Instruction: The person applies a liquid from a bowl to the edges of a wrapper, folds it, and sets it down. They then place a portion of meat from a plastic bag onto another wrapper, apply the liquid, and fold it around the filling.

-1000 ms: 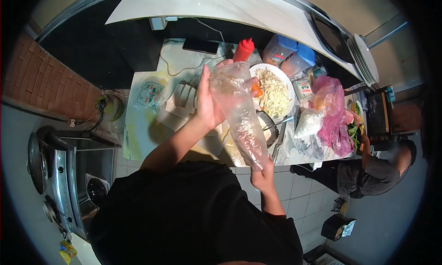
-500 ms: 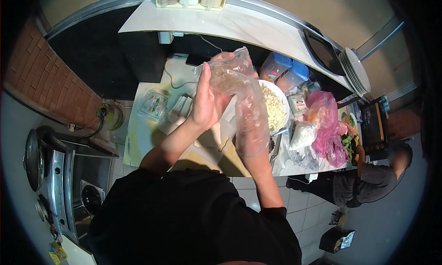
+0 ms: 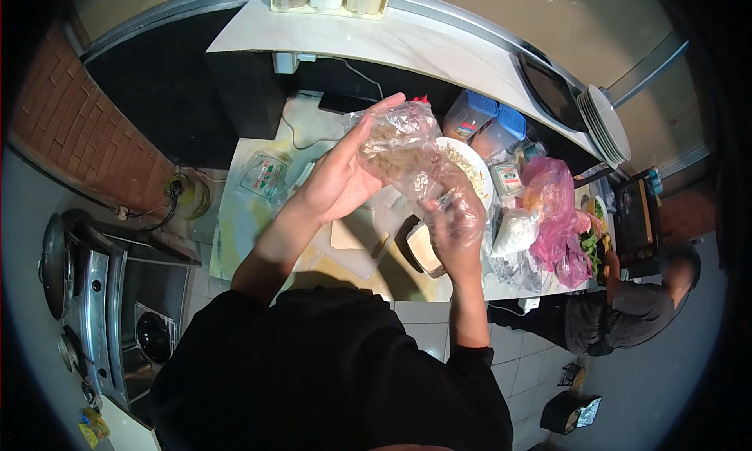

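Observation:
My left hand (image 3: 341, 177) is raised over the table (image 3: 243, 208), its fingers stretched along the side of a clear plastic bag (image 3: 403, 130) with brownish contents. Clear crinkled plastic covers my right hand (image 3: 458, 224), which is at the bag's lower right end; its fingers are blurred by the plastic. Beneath the hands lie pale flat sheets (image 3: 352, 232) with a small yellowish strip. A dark-rimmed container with a cream-coloured block (image 3: 424, 249) stands just left of my right wrist. Behind my right hand, a white bowl (image 3: 484, 163) of shredded pale food is partly hidden.
Blue-lidded containers (image 3: 501, 134), a bag of white powder (image 3: 515, 233) and a pink plastic bag (image 3: 548, 193) stand to the right. A clear package (image 3: 264, 174) lies at left. Another person (image 3: 627, 310) is at the table's right end. Plates (image 3: 603, 122) are stacked on the shelf (image 3: 329, 28).
My right hand has moved right and the plastic is now bunched around it. My left hand has tilted rightward. The block in its container has come into view.

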Motion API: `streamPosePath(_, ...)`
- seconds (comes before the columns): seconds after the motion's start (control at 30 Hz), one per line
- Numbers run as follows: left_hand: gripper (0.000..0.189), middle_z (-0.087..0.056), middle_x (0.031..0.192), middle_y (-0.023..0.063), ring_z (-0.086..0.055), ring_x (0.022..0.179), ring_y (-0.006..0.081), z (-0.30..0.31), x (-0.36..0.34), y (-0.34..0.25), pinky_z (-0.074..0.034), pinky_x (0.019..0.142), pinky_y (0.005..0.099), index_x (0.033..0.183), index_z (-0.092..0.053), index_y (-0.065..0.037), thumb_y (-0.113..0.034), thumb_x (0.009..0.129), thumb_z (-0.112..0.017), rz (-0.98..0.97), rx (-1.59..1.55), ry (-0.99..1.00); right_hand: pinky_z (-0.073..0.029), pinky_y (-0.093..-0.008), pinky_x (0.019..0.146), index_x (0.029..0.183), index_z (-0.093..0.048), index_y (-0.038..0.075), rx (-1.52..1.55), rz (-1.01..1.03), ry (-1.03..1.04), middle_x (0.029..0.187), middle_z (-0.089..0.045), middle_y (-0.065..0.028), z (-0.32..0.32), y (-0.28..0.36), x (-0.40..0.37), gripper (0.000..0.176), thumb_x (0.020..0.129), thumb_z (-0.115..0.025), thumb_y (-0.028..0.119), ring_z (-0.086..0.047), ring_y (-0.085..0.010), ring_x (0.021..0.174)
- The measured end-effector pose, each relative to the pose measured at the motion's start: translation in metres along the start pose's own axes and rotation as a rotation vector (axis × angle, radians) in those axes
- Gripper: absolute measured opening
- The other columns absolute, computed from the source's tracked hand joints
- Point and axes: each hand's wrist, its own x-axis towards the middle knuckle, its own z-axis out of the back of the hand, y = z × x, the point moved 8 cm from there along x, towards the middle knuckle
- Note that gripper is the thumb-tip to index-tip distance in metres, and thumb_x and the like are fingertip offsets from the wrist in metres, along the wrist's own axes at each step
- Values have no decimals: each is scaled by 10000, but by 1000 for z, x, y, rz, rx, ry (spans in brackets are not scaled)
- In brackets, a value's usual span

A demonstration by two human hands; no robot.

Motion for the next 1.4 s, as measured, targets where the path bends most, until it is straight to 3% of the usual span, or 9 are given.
streamPosePath(0.13, 528, -441, 1498, 93, -462, 1352, 216, 20, -3, 6, -380, 1126, 442, 1506, -343, -57, -380, 1089, -315, 101, -1, -23, -413, -407, 1077, 1395, -525, 72, 33, -126, 173, 1428, -541, -146, -10, 5, 8, 508, 905, -656, 101, -518, -349, 1318)
streamPosePath(0.27, 463, -498, 1441, 90, -497, 1317, 201, 43, -18, 14, -411, 1101, 437, 1447, -432, -42, -325, 1085, -373, 176, 162, -37, -435, -415, 1068, 1412, -515, 105, -6, -172, 251, 1447, -522, -126, -17, 1, 4, 530, 901, -632, 29, -510, -375, 1312)
streamPosePath(0.33, 400, -538, 1388, 86, -531, 1275, 197, 66, -29, 16, -459, 1053, 443, 1398, -477, -24, -253, 1071, -442, 200, 419, -221, -456, -411, 1043, 1409, -518, 110, -12, -176, 286, 1435, -527, -136, -19, -1, 1, 533, 897, -620, 2, -527, -383, 1286)
streamPosePath(0.47, 375, -564, 1344, 93, -556, 1237, 199, 77, -32, 26, -491, 1020, 450, 1375, -486, -4, -196, 1052, -494, 191, 244, -159, -504, -405, 971, 1393, -529, 108, -108, -153, 372, 1375, -556, -169, -22, -13, -5, 529, 891, -591, -50, -577, -400, 1203)
streamPosePath(0.77, 403, -570, 1312, 100, -571, 1211, 205, 69, -34, 48, -496, 1027, 431, 1369, -481, 12, -124, 1004, -584, 268, 209, -138, -511, -417, 943, 1385, -509, 68, -194, -222, 326, 1346, -553, -206, -22, -14, -2, 544, 869, -674, 24, -577, -430, 1176)
streamPosePath(0.93, 410, -621, 1183, 46, -615, 1083, 139, 71, -37, 45, -505, 955, 320, 1311, -536, -13, -118, 943, -684, 287, 419, -236, -519, -437, 913, 1353, -522, 62, -201, -290, 392, 1311, -560, -205, -26, -14, -6, 537, 849, -708, 48, -584, -427, 1154)
streamPosePath(1.0, 390, -624, 1143, 41, -614, 1022, 122, 74, -33, 41, -504, 899, 301, 1284, -543, -6, -113, 939, -688, 215, 562, -189, -556, -467, 765, 1336, -515, 103, -281, -164, 370, 1288, -545, -211, -33, -17, -12, 503, 866, -693, 107, -643, -444, 946)
streamPosePath(1.17, 327, -632, 1048, 30, -603, 922, 83, 81, -38, 35, -502, 794, 264, 1221, -573, 1, -93, 930, -689, 237, 778, -215, -541, -472, 793, 1271, -524, 57, -152, -202, 391, 1264, -546, -205, -38, -20, -17, 472, 835, -704, 53, -628, -441, 983)
streamPosePath(1.4, 260, -634, 1044, 12, -606, 946, 74, 78, -42, 44, -499, 795, 252, 1176, -583, -20, -75, 938, -671, 248, 523, -122, -514, -446, 828, 1222, -511, 12, 98, -113, 357, 1188, -549, -192, -40, -6, -9, 456, 803, -675, -59, -582, -436, 1053)
